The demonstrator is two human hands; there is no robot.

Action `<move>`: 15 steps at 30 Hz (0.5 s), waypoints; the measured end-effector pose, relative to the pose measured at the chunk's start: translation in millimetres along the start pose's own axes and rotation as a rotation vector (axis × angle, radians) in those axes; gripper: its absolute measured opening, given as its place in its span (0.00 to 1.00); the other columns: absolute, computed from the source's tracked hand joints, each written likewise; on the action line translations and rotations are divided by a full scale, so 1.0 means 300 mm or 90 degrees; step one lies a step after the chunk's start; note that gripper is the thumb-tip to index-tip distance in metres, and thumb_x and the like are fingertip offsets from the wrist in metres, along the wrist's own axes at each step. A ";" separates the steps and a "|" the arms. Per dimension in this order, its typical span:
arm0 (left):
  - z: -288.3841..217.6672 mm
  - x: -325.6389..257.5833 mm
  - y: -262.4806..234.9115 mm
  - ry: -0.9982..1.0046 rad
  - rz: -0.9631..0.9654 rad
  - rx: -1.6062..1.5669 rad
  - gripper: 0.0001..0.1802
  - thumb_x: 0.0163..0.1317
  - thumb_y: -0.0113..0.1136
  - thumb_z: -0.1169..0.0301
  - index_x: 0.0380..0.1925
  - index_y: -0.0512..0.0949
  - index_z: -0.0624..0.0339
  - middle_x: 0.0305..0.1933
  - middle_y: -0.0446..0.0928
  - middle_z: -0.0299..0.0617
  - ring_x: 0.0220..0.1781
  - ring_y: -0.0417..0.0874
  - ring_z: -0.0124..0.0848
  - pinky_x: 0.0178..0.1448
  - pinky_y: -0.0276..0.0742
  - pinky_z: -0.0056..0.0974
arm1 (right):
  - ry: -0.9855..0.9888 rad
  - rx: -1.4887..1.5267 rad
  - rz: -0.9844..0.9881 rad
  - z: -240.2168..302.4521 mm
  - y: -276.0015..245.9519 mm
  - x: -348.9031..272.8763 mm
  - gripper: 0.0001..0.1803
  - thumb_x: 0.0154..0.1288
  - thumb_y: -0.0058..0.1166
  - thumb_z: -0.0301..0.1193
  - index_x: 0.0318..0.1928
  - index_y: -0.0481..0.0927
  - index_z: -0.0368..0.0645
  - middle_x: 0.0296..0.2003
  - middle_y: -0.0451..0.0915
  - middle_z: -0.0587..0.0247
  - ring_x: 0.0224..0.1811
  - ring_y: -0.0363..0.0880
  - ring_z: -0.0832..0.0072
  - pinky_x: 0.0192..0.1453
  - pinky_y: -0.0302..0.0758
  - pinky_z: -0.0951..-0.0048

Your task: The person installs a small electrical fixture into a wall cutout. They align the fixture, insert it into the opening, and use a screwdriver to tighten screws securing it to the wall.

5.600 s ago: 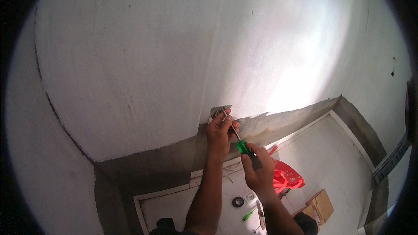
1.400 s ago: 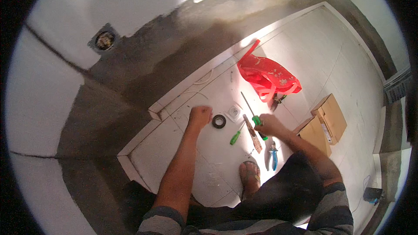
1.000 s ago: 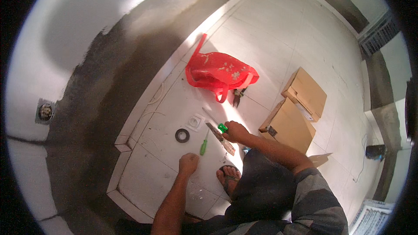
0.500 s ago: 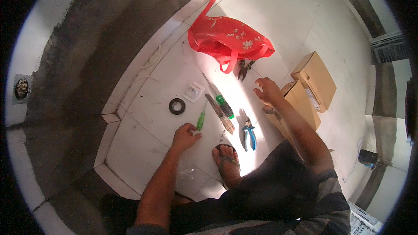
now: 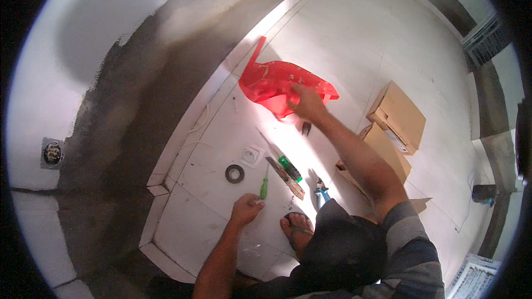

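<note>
My right hand [image 5: 308,104] is at the mouth of a red cloth bag [image 5: 271,77] with pale stains. Its thumb and forefinger are apart over the bag, and I see nothing held. My left hand [image 5: 246,209] is low, beside the handle of a small green screwdriver [image 5: 264,189]. Its fingers are curled together; a tiny pale spot shows at the fingertips, too small to name. Nearby lie a larger green-and-black screwdriver [image 5: 290,169], a worn flat strip [image 5: 285,178], a black tape roll [image 5: 234,174], a white socket plate [image 5: 252,155] and blue-handled pliers [image 5: 321,192], partly hidden by my knee.
Cardboard boxes [image 5: 397,116] stand on the tiled floor to the right. A dark tool [image 5: 306,128] pokes out below the bag. Thin white cables [image 5: 198,143] come from the left wall's base. An open wall box [image 5: 53,154] is at far left; my sandalled foot [image 5: 297,228] is below the tools.
My right hand has gone from beside the boxes up and left to the red bag. The left hand stays near the small screwdriver. The whole view has shifted.
</note>
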State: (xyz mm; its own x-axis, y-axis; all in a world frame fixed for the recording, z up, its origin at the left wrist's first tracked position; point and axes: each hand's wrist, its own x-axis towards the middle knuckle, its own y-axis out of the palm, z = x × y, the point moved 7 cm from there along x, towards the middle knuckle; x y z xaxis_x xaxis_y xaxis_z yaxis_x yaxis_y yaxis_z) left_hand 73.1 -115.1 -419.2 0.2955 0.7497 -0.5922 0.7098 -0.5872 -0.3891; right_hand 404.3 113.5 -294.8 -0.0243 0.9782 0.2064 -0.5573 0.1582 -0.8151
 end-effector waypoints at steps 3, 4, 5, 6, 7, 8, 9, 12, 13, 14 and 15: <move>-0.002 0.003 -0.015 0.012 -0.023 0.032 0.23 0.58 0.73 0.59 0.48 0.81 0.62 0.41 0.85 0.49 0.42 0.87 0.42 0.49 0.82 0.43 | -0.093 0.091 -0.190 0.180 -0.222 0.090 0.30 0.62 0.66 0.35 0.64 0.76 0.44 0.49 0.83 0.40 0.53 0.83 0.49 0.60 0.79 0.58; -0.017 0.006 -0.016 0.026 -0.026 0.050 0.23 0.58 0.73 0.59 0.48 0.81 0.62 0.41 0.85 0.49 0.42 0.87 0.42 0.49 0.82 0.43 | -0.105 0.086 -0.250 0.223 -0.273 0.104 0.27 0.62 0.66 0.34 0.62 0.78 0.42 0.49 0.83 0.41 0.52 0.84 0.50 0.59 0.80 0.58; -0.020 0.002 -0.016 0.014 -0.020 0.047 0.23 0.58 0.73 0.59 0.48 0.81 0.62 0.41 0.85 0.50 0.43 0.87 0.42 0.50 0.81 0.43 | -0.094 0.097 -0.259 0.238 -0.297 0.091 0.25 0.63 0.65 0.33 0.60 0.79 0.42 0.48 0.83 0.43 0.51 0.84 0.52 0.57 0.80 0.59; -0.026 0.002 -0.020 0.004 -0.017 0.043 0.23 0.58 0.73 0.59 0.48 0.81 0.62 0.42 0.85 0.50 0.44 0.87 0.42 0.51 0.81 0.43 | -0.088 0.111 -0.266 0.256 -0.315 0.087 0.23 0.63 0.65 0.32 0.58 0.80 0.41 0.47 0.84 0.44 0.49 0.85 0.54 0.55 0.81 0.61; -0.032 -0.002 -0.021 -0.006 -0.013 0.040 0.23 0.58 0.73 0.59 0.49 0.81 0.62 0.42 0.85 0.50 0.45 0.87 0.42 0.52 0.81 0.43 | -0.058 0.141 -0.223 0.260 -0.312 0.048 0.21 0.64 0.65 0.31 0.56 0.81 0.40 0.46 0.84 0.46 0.47 0.86 0.57 0.53 0.82 0.63; -0.028 0.004 -0.019 -0.009 -0.007 0.045 0.23 0.58 0.73 0.60 0.49 0.81 0.62 0.42 0.85 0.50 0.45 0.87 0.42 0.52 0.81 0.43 | -0.029 0.169 -0.185 0.260 -0.309 0.008 0.19 0.65 0.64 0.30 0.55 0.82 0.39 0.44 0.84 0.48 0.45 0.86 0.60 0.50 0.83 0.64; -0.016 0.009 -0.015 -0.013 -0.004 0.049 0.23 0.58 0.73 0.60 0.49 0.81 0.62 0.43 0.85 0.51 0.45 0.87 0.42 0.53 0.81 0.43 | -0.114 0.150 -0.231 0.250 -0.281 -0.053 0.13 0.67 0.63 0.29 0.49 0.83 0.38 0.38 0.83 0.55 0.38 0.84 0.69 0.41 0.82 0.70; -0.036 0.020 -0.017 0.024 -0.008 0.037 0.23 0.58 0.73 0.60 0.49 0.81 0.62 0.43 0.85 0.51 0.45 0.87 0.42 0.53 0.81 0.44 | -0.014 0.183 -0.186 0.187 -0.207 -0.215 0.10 0.67 0.62 0.28 0.45 0.81 0.38 0.36 0.83 0.54 0.35 0.83 0.69 0.39 0.79 0.68; -0.052 0.020 -0.010 0.046 -0.002 0.031 0.23 0.58 0.73 0.60 0.49 0.82 0.62 0.43 0.85 0.51 0.45 0.87 0.42 0.53 0.81 0.45 | 0.047 0.204 -0.194 0.143 -0.169 -0.259 0.10 0.66 0.61 0.28 0.45 0.81 0.38 0.37 0.83 0.52 0.35 0.83 0.66 0.40 0.80 0.63; -0.016 0.025 -0.004 0.042 -0.009 0.038 0.23 0.57 0.73 0.61 0.48 0.82 0.62 0.42 0.85 0.49 0.44 0.87 0.40 0.52 0.81 0.43 | 0.103 0.220 -0.205 0.098 -0.144 -0.299 0.11 0.65 0.61 0.28 0.46 0.80 0.39 0.38 0.84 0.49 0.35 0.84 0.63 0.42 0.80 0.58; 0.024 0.038 0.006 0.046 -0.005 0.045 0.22 0.57 0.74 0.62 0.48 0.82 0.62 0.41 0.85 0.47 0.43 0.86 0.37 0.51 0.82 0.42 | 0.156 0.259 -0.122 0.066 -0.089 -0.319 0.14 0.68 0.59 0.32 0.51 0.78 0.40 0.38 0.84 0.52 0.35 0.83 0.64 0.41 0.80 0.60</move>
State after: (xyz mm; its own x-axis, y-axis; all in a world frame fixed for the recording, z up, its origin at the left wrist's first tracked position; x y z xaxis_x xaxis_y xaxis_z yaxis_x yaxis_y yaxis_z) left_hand 73.3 -109.9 -431.7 0.3367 0.7733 -0.5373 0.6661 -0.5989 -0.4446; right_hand 404.9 12.9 -282.1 0.2781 0.9474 0.1584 -0.8120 0.3200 -0.4882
